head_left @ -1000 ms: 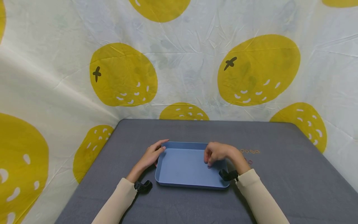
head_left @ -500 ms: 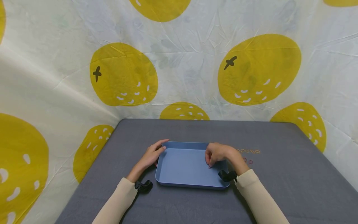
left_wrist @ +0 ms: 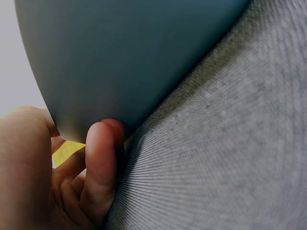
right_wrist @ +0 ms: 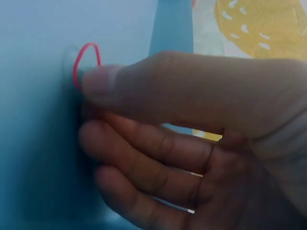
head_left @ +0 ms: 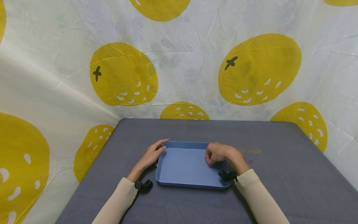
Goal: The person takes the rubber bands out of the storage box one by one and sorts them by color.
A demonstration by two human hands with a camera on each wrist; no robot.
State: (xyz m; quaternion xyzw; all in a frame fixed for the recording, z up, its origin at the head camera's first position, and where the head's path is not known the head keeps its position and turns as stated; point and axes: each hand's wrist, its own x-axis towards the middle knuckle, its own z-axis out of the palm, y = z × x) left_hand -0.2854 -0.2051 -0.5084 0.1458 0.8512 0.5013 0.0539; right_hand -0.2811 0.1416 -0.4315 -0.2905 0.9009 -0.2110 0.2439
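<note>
A blue rectangular tray [head_left: 183, 168] lies on the grey cloth. At its left end my left hand [head_left: 152, 153] grips the wall, thumb at the rim and other fingers against the outside, as the left wrist view shows. Over the tray's right half, my right hand [head_left: 219, 153] is low, close to the floor of the tray. In the right wrist view its thumb and fingertips pinch a thin red rubber band [right_wrist: 76, 72], whose loop sticks out past the thumb. The head view hides this band behind the fingers.
Right of the tray, several orange rubber bands [head_left: 252, 151] lie in a row, with red rubber bands [head_left: 250, 161] nearer me, partly hidden by the right wrist. A fruit-patterned curtain [head_left: 190, 62] hangs behind the table [head_left: 179, 202].
My right hand has shifted slightly right inside the tray. The band seen below its fingertips earlier is now hidden in the head view. My left hand stays at the tray's left end.
</note>
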